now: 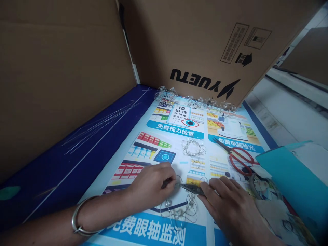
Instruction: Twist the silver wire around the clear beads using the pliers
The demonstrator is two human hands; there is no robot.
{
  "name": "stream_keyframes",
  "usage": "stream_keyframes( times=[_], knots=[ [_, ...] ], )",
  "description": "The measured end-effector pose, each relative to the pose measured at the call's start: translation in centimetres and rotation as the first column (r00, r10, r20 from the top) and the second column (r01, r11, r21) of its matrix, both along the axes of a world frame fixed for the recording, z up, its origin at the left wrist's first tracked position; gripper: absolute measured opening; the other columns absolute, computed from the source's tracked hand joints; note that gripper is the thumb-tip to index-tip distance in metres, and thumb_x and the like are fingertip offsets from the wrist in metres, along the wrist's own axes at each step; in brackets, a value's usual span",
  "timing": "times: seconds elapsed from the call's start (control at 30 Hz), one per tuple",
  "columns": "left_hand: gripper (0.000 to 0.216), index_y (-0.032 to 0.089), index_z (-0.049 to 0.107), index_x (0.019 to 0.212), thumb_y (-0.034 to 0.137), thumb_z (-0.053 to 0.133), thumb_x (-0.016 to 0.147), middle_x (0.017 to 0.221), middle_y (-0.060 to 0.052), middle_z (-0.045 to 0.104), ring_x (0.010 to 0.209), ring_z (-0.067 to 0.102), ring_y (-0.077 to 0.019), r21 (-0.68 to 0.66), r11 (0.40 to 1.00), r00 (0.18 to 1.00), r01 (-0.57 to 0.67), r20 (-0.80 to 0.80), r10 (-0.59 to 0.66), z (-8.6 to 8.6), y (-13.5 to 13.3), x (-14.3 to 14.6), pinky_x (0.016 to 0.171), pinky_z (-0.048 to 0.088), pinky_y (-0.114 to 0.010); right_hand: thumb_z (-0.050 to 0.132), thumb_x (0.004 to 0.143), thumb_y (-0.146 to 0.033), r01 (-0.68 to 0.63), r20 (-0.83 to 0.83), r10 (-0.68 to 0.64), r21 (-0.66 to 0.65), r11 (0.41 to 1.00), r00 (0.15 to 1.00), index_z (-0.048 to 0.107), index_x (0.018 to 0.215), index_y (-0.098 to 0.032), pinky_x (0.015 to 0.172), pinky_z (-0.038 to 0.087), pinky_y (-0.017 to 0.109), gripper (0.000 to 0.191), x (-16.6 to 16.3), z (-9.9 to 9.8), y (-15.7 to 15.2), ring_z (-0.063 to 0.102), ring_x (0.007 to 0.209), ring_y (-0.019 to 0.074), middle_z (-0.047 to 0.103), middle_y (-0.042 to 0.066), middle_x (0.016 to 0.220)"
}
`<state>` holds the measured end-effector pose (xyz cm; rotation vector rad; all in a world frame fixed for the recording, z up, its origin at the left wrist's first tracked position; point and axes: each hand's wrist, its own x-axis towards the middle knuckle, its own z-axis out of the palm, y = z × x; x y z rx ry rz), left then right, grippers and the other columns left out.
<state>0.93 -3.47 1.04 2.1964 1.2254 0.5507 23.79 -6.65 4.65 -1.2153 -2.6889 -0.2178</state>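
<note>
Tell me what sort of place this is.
Probably a small craft workspace: pliers in the right hand, beaded wirework just below them, and red-handled scissors lying nearby.

dark metal pliers [194,189], thin shiny metal wire [196,209], glossy beads [167,203], polished metal bracelet [74,220], scissors [230,149] with smooth plastic-looking handles [253,160], matt cardboard box [205,41], smooth printed poster [153,225]

The beaded wire ring [177,214], thin silvery loops strung with pale round beads, sits at the near middle. The dark pliers [193,189] point left, tips at its far side.
</note>
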Motion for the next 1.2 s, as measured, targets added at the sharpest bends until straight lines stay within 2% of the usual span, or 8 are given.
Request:
stream_keyframes(
  times=[0.1,0.27,0.47,0.6,0.87,1.07,1.2],
  knots=[
    [0.013,0.016,0.057,0.067,0.014,0.046,0.075,0.068,-0.001,0.054,0.059,0.049,-0.0117,0.006,1.0,1.0,-0.009,-0.01,0.009,0.0,0.0,0.0,0.054,0.035,-0.022,0.05,0.081,-0.014,-0.035,0.04,0.035,0.005,0.999,0.999,0.058,0.095,-0.017,0.066,0.04,0.033,0.017,0.3,0.0,0.0,0.051,0.075,0.0196,0.057,0.005,0.079],
    [0.013,0.016,0.058,0.07,0.013,0.047,0.074,0.069,-0.001,0.055,0.061,0.05,-0.0126,0.002,1.0,1.0,-0.012,-0.029,0.012,0.1,0.0,0.1,0.055,0.036,-0.022,0.044,0.079,-0.006,-0.166,0.1,0.161,0.054,0.985,0.982,0.058,0.099,-0.016,0.067,0.039,0.035,0.027,0.3,0.8,0.0,0.051,0.081,0.0217,0.059,0.007,0.085],
    [0.016,0.018,0.062,0.077,0.012,0.047,0.074,0.075,-0.001,0.059,0.066,0.054,-0.014,-0.004,1.0,1.0,0.007,-0.002,-0.007,0.1,-0.1,0.0,0.058,0.039,-0.023,0.04,0.082,-0.007,-0.252,0.155,0.235,0.099,0.963,0.96,0.057,0.105,-0.014,0.073,0.038,0.039,0.029,0.2,1.0,0.0,0.05,0.086,0.0233,0.059,0.007,0.092],
    [0.02,0.02,0.064,0.084,0.012,0.047,0.075,0.08,-0.001,0.061,0.07,0.055,-0.0146,0.015,0.999,0.999,0.04,-0.002,-0.04,0.1,-0.1,-0.1,0.061,0.041,-0.024,0.042,0.081,-0.007,-0.239,0.163,0.228,0.05,0.97,0.96,0.056,0.104,-0.016,0.074,0.038,0.038,0.029,0.3,0.9,0.0,0.049,0.086,0.0227,0.058,0.007,0.091],
    [0.017,0.021,0.064,0.082,0.019,0.047,0.083,0.076,-0.002,0.058,0.069,0.054,-0.0149,0.042,0.989,0.988,0.141,-0.076,-0.138,-0.1,-0.3,0.0,0.062,0.041,-0.025,0.047,0.081,-0.01,-0.188,0.192,0.204,-0.099,0.977,0.96,0.053,0.106,-0.018,0.076,0.037,0.038,0.027,0.9,0.8,0.1,0.049,0.087,0.0214,0.056,0.007,0.094],
    [0.019,0.017,0.061,0.077,0.018,0.044,0.084,0.072,-0.003,0.055,0.065,0.051,-0.014,0.122,0.984,0.992,0.127,0.008,-0.129,-0.2,-0.5,0.1,0.057,0.04,-0.025,0.05,0.082,-0.015,-0.156,0.151,0.174,-0.124,0.98,0.973,0.055,0.1,-0.021,0.069,0.036,0.035,0.019,1.7,1.4,0.7,0.049,0.079,0.0189,0.054,0.004,0.086],
    [0.018,0.017,0.061,0.08,0.017,0.043,0.085,0.074,-0.004,0.055,0.067,0.051,-0.0144,0.136,0.984,0.993,0.115,0.021,-0.119,-0.3,-0.5,0.0,0.059,0.04,-0.026,0.049,0.085,-0.019,-0.116,0.108,0.131,-0.134,0.984,0.985,0.056,0.098,-0.022,0.066,0.036,0.034,0.015,1.9,2.1,1.1,0.049,0.078,0.0193,0.054,0.003,0.085]
  ],
)
